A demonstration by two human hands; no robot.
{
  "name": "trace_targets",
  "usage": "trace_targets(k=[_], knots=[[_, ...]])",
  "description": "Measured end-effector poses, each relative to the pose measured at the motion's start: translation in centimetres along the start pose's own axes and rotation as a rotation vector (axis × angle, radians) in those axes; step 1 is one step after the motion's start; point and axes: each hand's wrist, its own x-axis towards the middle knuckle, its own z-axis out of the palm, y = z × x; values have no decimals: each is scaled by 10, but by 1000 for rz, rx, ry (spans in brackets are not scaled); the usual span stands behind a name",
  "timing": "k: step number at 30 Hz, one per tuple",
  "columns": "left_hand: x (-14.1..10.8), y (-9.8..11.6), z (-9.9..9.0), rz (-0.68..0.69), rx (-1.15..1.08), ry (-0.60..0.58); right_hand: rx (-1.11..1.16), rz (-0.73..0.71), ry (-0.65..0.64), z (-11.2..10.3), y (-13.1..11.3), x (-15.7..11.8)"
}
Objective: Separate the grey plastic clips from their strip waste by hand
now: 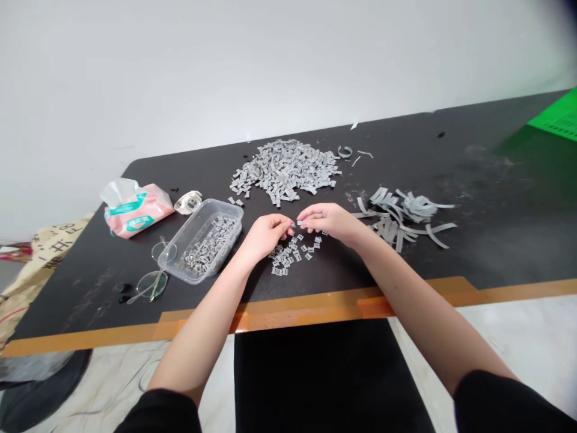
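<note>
The head view looked down on both forearms reaching across a black table (406, 150) with an orange edge band (315, 310). The left hand (264, 236) and right hand (327, 221) were curled, their fingertips (291, 225) nearly meeting above the table. A small grey piece (296, 223) showed at those fingertips, mostly hidden by them. I could not tell which hand gripped it, or whether either did, and its long axis was too small to make out.

Just below the hands lay a loose cluster of grey pieces (291, 254), partly under the left hand's shadow. Beyond it, well toward the wall, sat a large heap of similar pieces (283, 169). To the right, long grey strips (396, 216) lay tangled, just beside the right hand.

On the left, a clear plastic tray (180, 240) held more pieces, its long axis slanting across the table, and stood near the left hand. Past it lay a pink tissue pack (137, 207) and a pair of glasses (151, 282). A green plastic crate (559, 117) was cut off by the frame's right edge. The hands stayed well inside the table's near edge.
</note>
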Motion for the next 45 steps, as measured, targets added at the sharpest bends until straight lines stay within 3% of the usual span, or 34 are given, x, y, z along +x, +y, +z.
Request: trace_targets(k=[6, 12, 14, 18, 21, 34, 37, 39, 45], knots=[[-2, 3, 3, -29, -230, -17, 38, -16, -31, 3, 4, 2], [-5, 1, 6, -36, -114, -20, 16, -70, -32, 3, 10, 3], [-5, 1, 6, 50, 14, 0, -6, -62, -28, 3, 10, 3], [-8, 4, 4, 379, 270, 1, 17, -10, -40, 0, 8, 3], [-10, 6, 3, 493, 397, -28, 68, 62, -85, -1, 6, 2], [-10, 4, 3, 419, 448, 74, 354, 145, -68, 4, 4, -1], [-10, 4, 3, 388, 340, 153, 331, 92, 34, 3, 0, -2], [-9, 5, 4, 338, 173, 182, 314, 51, 23, 2, -3, -3], [-9, 7, 9, 208, -271, 44, 337, -56, -67, 7, -3, -5]])
